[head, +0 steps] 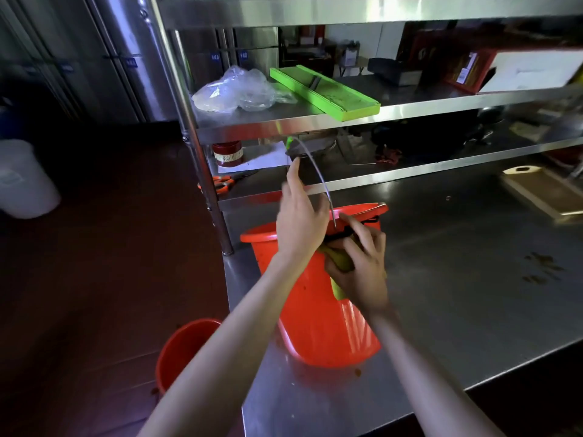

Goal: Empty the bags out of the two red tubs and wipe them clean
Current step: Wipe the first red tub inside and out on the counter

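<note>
tub [318, 323] lies tilted on the table [457, 279]; left hand [299, 219], fingers loose, lifts its handle [315, 171]; right hand [362, 263] grips a cloth [339, 263] at the rim.

I can read nothing here: the small blue labels [215, 57] on the steel cabinet doors [202, 52] and the box's sticker [462, 77] are too blurred

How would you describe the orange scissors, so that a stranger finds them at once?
Start at the steel rack standing on the steel counter. On its lowest shelf, at the left end beside the upright post, lie the scissors. Their orange handles set them apart from the dark red tin one shelf above.
</note>
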